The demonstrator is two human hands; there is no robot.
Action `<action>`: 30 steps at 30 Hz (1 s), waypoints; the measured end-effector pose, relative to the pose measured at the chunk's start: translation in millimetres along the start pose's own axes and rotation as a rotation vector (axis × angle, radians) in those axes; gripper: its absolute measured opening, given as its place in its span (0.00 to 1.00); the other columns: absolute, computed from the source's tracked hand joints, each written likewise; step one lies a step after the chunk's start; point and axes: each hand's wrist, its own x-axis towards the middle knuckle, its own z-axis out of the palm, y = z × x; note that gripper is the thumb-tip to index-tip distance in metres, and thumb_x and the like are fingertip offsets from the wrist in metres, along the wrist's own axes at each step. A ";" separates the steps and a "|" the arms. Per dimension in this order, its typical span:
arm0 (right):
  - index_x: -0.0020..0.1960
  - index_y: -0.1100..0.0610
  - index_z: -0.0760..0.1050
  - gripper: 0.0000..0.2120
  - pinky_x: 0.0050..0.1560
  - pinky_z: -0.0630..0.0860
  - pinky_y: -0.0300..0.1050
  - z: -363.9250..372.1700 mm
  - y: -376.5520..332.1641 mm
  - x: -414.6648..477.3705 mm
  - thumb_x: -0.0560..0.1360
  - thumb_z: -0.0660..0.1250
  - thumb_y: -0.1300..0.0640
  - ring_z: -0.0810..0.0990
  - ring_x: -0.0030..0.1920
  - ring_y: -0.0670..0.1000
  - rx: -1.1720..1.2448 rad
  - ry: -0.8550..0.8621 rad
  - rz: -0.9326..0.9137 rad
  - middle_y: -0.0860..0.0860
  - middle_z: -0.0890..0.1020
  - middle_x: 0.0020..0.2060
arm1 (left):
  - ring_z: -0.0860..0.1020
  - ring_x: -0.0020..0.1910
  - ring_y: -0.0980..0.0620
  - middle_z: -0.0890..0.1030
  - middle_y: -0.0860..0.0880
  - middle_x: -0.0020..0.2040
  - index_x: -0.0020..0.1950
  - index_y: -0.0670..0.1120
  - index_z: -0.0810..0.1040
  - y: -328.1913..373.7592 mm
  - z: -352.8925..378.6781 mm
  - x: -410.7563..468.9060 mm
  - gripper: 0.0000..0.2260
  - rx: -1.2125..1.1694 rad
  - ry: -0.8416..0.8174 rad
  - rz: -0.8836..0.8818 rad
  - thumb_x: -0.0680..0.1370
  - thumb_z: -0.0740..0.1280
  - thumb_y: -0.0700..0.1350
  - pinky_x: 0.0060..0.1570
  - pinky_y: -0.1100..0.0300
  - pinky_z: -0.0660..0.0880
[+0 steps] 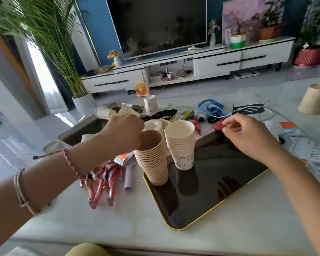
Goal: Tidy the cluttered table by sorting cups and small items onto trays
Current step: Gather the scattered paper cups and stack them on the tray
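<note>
Cups partly sorted, small clutter left

Two stacks of cream paper cups [180, 145] stand on the yellow-rimmed black tray [220, 191]; the left hand [124, 130] is closed over the nearer stack's rim, and the right hand [248, 133] pinches a red packet [218, 125]. At 12 o'clock, ribbons, papers and loose cups still litter the pale surface [118, 218]; a television stands beyond.

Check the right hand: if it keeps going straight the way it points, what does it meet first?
The right hand points left and away, fingers pinching a small red packet. First in line are probably the black loops beside it; depth is unclear.
</note>
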 end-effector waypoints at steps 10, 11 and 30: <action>0.54 0.60 0.76 0.09 0.50 0.67 0.42 -46.3 70.9 5.9 0.75 0.62 0.61 0.76 0.56 0.57 -0.006 0.212 0.302 0.57 0.80 0.53 | 0.75 0.49 0.50 0.76 0.51 0.53 0.59 0.49 0.74 98.1 -78.4 69.3 0.13 -0.309 0.106 0.215 0.79 0.58 0.51 0.45 0.57 0.73; 0.54 0.61 0.76 0.09 0.53 0.68 0.44 -55.3 79.8 5.4 0.75 0.62 0.62 0.76 0.57 0.58 -0.020 0.242 0.329 0.58 0.80 0.54 | 0.74 0.48 0.50 0.76 0.52 0.52 0.58 0.49 0.74 118.8 -84.4 81.0 0.12 -0.307 0.108 0.261 0.79 0.58 0.51 0.43 0.59 0.71; 0.59 0.55 0.72 0.12 0.52 0.68 0.41 -120.1 189.0 5.2 0.76 0.58 0.57 0.74 0.58 0.52 0.033 0.318 0.519 0.52 0.76 0.57 | 0.61 0.68 0.39 0.61 0.41 0.70 0.73 0.45 0.55 421.9 -62.1 344.4 0.35 -0.736 -0.030 0.259 0.73 0.66 0.58 0.63 0.44 0.65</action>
